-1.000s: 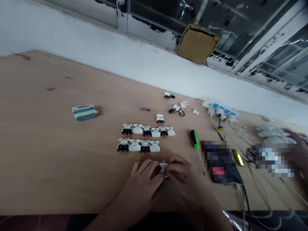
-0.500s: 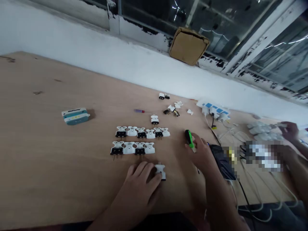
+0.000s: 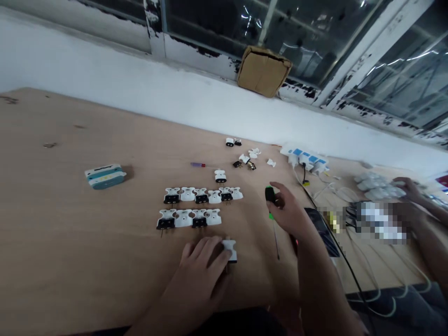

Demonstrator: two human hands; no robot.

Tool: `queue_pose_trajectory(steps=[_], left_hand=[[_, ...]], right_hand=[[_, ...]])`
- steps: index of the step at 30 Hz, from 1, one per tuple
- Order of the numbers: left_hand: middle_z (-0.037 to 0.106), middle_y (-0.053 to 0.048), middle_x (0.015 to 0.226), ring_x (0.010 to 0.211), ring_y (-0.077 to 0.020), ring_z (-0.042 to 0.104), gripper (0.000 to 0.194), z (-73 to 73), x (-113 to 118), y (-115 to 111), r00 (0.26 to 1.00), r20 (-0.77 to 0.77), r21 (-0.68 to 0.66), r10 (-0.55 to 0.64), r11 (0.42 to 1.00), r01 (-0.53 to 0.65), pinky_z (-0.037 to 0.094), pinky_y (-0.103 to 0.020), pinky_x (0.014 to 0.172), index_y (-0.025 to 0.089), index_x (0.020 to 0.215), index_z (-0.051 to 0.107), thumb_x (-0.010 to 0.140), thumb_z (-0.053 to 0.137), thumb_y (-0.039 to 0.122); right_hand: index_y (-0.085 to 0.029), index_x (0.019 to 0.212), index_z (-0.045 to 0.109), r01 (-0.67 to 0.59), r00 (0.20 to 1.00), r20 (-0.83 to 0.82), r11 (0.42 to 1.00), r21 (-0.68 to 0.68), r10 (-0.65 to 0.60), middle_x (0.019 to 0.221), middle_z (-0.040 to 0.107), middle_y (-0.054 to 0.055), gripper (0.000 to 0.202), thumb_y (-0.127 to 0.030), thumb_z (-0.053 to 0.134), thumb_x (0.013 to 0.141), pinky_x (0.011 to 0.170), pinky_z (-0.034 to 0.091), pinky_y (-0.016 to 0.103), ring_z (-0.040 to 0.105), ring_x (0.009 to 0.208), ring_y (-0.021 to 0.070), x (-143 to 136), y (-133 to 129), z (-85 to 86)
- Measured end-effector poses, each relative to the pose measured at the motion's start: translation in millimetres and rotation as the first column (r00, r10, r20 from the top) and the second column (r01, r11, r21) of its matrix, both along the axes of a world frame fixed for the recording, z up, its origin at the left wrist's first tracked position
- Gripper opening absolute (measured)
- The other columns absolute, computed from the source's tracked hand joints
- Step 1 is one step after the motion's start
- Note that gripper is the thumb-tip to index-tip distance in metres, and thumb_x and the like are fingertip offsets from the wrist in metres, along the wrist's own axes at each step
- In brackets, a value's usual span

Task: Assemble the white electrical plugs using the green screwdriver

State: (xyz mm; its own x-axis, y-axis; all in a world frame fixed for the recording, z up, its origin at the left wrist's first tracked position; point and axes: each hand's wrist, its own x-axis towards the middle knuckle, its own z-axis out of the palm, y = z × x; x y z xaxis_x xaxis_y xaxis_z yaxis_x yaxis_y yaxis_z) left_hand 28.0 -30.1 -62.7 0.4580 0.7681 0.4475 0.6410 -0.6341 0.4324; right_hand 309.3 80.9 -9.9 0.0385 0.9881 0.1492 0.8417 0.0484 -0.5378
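My left hand (image 3: 205,261) is closed on a white plug housing (image 3: 230,249) with a dark base, near the table's front edge. The thumb and fingers rest on its left side. To the right, my right hand (image 3: 289,207) grips the green-and-black handle of a screwdriver (image 3: 269,195). Its thin shaft slants down toward the table, the tip clear of the plug. Beyond my left hand lie two rows of opened plugs: a front row (image 3: 184,218) and a back row (image 3: 187,194), white shells alternating with black pronged inserts.
A closed white plug (image 3: 220,176) and a small purple screwdriver (image 3: 198,164) lie behind the rows. Loose plug parts (image 3: 245,159) are scattered farther back. A teal-and-white box (image 3: 105,176) sits left. A power strip (image 3: 304,158), cables and a phone (image 3: 322,232) lie right, beside another person's hands (image 3: 408,189).
My right hand has lifted the screwdriver and turned it, so its shaft now points down toward me. My left hand stays on the plug. The view has shifted slightly.
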Motion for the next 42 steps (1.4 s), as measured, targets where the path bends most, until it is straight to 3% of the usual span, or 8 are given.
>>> queue_pose_trajectory(steps=[2, 4, 7, 10, 21, 34, 42], left_hand=[[0.068, -0.008, 0.136, 0.121, -0.0274, 0.062, 0.027, 0.9, 0, 0, 1.0, 0.03, 0.026, -0.01, 1.0, 0.009, 0.039, -0.043, 0.095, 0.024, 0.126, 0.065, 0.1, 0.058, 0.02], [0.069, -0.007, 0.138, 0.123, -0.0257, 0.062, 0.024, 2.0, 0, -1, 0.998, 0.048, 0.065, -0.034, 0.997, 0.031, 0.04, -0.042, 0.096, 0.023, 0.125, 0.067, 0.103, 0.056, 0.021], [0.071, -0.006, 0.136, 0.127, -0.0243, 0.062, 0.022, 2.3, 0, -2, 0.996, 0.038, 0.101, -0.079, 0.992, 0.075, 0.043, -0.041, 0.101, 0.022, 0.123, 0.069, 0.106, 0.055, 0.022], [0.072, -0.006, 0.136, 0.13, -0.0246, 0.061, 0.023, 1.6, 0, -2, 0.996, 0.017, 0.102, -0.091, 0.991, 0.089, 0.046, -0.041, 0.106, 0.02, 0.123, 0.071, 0.107, 0.055, 0.023], [0.072, -0.008, 0.134, 0.126, -0.0256, 0.064, 0.023, 3.0, 4, 1, 0.996, 0.004, 0.121, -0.092, 0.989, 0.09, 0.056, -0.042, 0.101, 0.019, 0.122, 0.072, 0.107, 0.054, 0.022], [0.072, -0.008, 0.131, 0.116, -0.0271, 0.067, 0.023, 3.3, 3, 0, 0.996, 0.009, 0.096, -0.092, 0.991, 0.091, 0.057, -0.045, 0.097, 0.02, 0.122, 0.072, 0.106, 0.055, 0.022], [0.074, -0.009, 0.124, 0.111, -0.0259, 0.069, 0.023, 6.5, 2, 0, 0.993, -0.033, 0.088, -0.117, 0.989, 0.12, 0.058, -0.044, 0.096, 0.017, 0.121, 0.072, 0.105, 0.056, 0.02]], right_hand=[[-0.023, 0.146, 0.054, -0.065, 0.938, -0.325, 0.982, 0.178, 0.121, 0.095, 0.071, 0.003, 0.057, -0.025, 0.068, 0.09, 0.063, 0.059, 0.031, 0.068, 0.072, 0.0179, -8, -19, 13.4], [-0.03, 0.14, 0.06, -0.066, 0.811, -0.517, 0.921, 0.384, 0.274, 0.113, 0.073, 0.006, 0.056, -0.024, 0.076, 0.088, 0.073, 0.063, 0.033, 0.073, 0.09, 0.0196, -20, -39, 25.1], [-0.034, 0.138, 0.063, -0.023, 0.659, -0.631, 0.85, 0.526, 0.409, 0.116, 0.075, 0.005, 0.056, -0.015, 0.079, 0.087, 0.077, 0.067, 0.037, 0.076, 0.099, 0.0225, -38, -61, 33.9], [-0.034, 0.139, 0.063, -0.029, 0.596, -0.665, 0.84, 0.542, 0.45, 0.116, 0.076, 0.005, 0.058, -0.01, 0.077, 0.088, 0.075, 0.07, 0.038, 0.078, 0.101, 0.0243, -49, -71, 32.4], [-0.035, 0.138, 0.062, -0.043, 0.545, -0.692, 0.84, 0.541, 0.474, 0.116, 0.078, 0.004, 0.058, -0.009, 0.076, 0.089, 0.075, 0.071, 0.042, 0.079, 0.102, 0.0253, -68, -73, 25.7], [-0.034, 0.139, 0.059, -0.037, 0.567, -0.697, 0.859, 0.511, 0.439, 0.116, 0.078, 0.005, 0.055, -0.012, 0.075, 0.091, 0.078, 0.07, 0.039, 0.079, 0.098, 0.0222, -63, -59, 13.2], [-0.035, 0.136, 0.06, 0.012, 0.519, -0.765, 0.891, 0.453, 0.382, 0.115, 0.078, 0.003, 0.05, -0.02, 0.078, 0.091, 0.083, 0.068, 0.041, 0.077, 0.105, 0.0236, -56, -46, 1.2]])
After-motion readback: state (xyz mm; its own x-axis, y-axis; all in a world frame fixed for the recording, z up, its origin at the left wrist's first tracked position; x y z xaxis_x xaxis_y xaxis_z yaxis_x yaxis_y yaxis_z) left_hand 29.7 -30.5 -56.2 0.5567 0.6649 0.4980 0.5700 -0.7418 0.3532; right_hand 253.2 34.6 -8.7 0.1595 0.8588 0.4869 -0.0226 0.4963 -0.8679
